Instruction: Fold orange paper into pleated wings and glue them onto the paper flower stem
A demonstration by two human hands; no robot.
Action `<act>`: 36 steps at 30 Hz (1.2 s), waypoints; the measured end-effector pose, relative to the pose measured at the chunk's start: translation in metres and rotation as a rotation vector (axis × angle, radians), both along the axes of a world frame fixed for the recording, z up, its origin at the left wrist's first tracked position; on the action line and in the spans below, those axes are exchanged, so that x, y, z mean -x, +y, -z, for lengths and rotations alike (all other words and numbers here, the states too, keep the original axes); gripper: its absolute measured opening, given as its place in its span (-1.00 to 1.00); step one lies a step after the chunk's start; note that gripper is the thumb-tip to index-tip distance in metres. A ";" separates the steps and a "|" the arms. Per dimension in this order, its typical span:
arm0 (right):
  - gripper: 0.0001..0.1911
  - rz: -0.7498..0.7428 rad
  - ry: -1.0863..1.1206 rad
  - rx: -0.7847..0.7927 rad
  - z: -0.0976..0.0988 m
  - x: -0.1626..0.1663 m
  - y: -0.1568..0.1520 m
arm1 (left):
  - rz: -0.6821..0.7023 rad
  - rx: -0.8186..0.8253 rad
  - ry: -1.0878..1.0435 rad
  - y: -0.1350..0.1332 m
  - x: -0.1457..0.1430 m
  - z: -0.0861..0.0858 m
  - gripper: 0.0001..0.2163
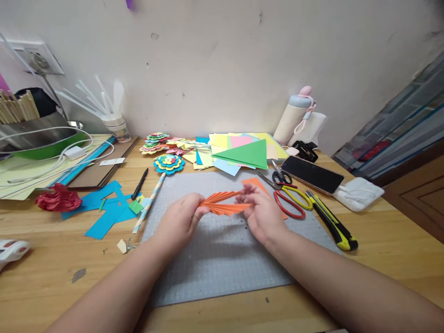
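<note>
A pleated piece of orange paper (225, 209) is stretched between my two hands above the grey cutting mat (222, 273). My left hand (183, 217) pinches its gathered end between thumb and fingers. From there the folds fan out in two parts with a gap between them. At the other end, the fingers of my right hand (262, 212) are curled round the tips of both parts, slightly blurred. Another orange sheet (255, 181) lies on the mat, partly hidden behind my right hand. Scissors with red and yellow handles (293, 199) lie just right of that hand.
Right: black-handled scissors (281, 177), a utility knife (331, 222), a phone (312, 173) and a white charger case (360, 193). Left: blue paper strips (107, 219), a pen (140, 184), red crumpled paper (58, 199). Behind: a layered paper flower (169, 164), coloured sheets (246, 155), a bottle (291, 118).
</note>
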State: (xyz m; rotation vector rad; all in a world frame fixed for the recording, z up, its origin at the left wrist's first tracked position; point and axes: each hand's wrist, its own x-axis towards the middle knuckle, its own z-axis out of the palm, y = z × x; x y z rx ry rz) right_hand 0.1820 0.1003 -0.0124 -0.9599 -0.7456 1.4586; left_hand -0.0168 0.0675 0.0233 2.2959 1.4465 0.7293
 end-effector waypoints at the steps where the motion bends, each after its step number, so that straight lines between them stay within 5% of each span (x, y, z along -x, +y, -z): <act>1: -0.83 -0.099 -0.001 0.038 -0.001 0.003 -0.003 | -0.052 -0.021 -0.010 -0.001 0.000 -0.001 -0.65; 4: -0.68 -0.541 0.058 0.044 -0.010 0.011 -0.020 | -0.091 -0.039 -0.048 -0.004 -0.003 -0.003 -0.64; 6: -0.61 -0.704 0.112 -0.042 -0.016 0.015 -0.029 | -0.050 0.001 -0.093 -0.004 -0.005 -0.002 -0.65; 10: -0.59 -0.659 0.036 -0.161 -0.015 0.016 -0.032 | -0.048 0.240 -0.419 -0.003 -0.015 0.009 -0.59; 15: -0.42 -0.663 0.043 -0.271 -0.009 0.008 -0.021 | 0.065 0.863 -0.967 -0.004 -0.028 0.017 -0.53; 19: -0.16 -0.758 0.082 -0.286 -0.012 0.002 -0.015 | 0.161 1.164 -1.093 -0.006 -0.026 0.011 -0.58; 23: -0.32 -0.736 0.079 -0.291 -0.011 0.001 -0.012 | 0.203 1.266 -1.123 -0.003 -0.021 0.011 -0.60; 26: -0.50 -0.615 0.090 -0.286 -0.009 0.002 -0.011 | 0.170 1.214 -1.086 -0.002 -0.023 0.014 -0.57; 32: -0.56 -0.540 0.165 -0.169 -0.013 0.002 -0.010 | 0.078 0.428 -0.598 -0.005 -0.022 0.013 -0.64; 36: -0.53 -0.584 0.193 -0.146 -0.014 0.002 -0.011 | 0.065 0.203 -0.248 -0.008 -0.016 0.008 -0.71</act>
